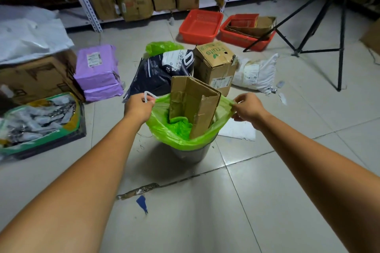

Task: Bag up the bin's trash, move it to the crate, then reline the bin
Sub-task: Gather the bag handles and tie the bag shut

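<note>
A small grey bin point(192, 153) stands on the tiled floor, lined with a bright green trash bag point(174, 131). A folded piece of brown cardboard point(195, 104) sticks up out of the bag. My left hand point(139, 107) grips the bag's left rim, pinching a white drawstring loop point(147, 95). My right hand point(248, 108) pinches the bag's right rim, and the rim is stretched between both hands. Farther back sit an empty red crate point(200, 25) and a second red crate point(242, 40) holding flattened cardboard.
Behind the bin lie a dark printed bag point(160, 72), a "Fruits" cardboard box point(216, 63), a loose green bag point(162, 47) and a white sack point(257, 72). Purple parcels point(98, 74) and boxes sit at left. A black tripod point(320, 22) stands at right; shelving lines the back.
</note>
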